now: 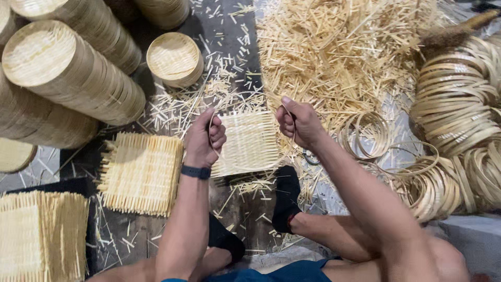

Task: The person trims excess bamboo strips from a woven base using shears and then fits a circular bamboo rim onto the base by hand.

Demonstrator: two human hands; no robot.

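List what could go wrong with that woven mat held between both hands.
The left hand and right hand grip a thin hoop around the woven mat; it might spring loose or splinter into skin. Loose bamboo offcuts near the feet could prick through the socks.

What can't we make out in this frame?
- Head view: the thin hoop's lower arc blends into the woven mat behind it.
- Left hand and right hand: curled fingers hide the grip.
- Stacked mats: cut by left and bottom edges.
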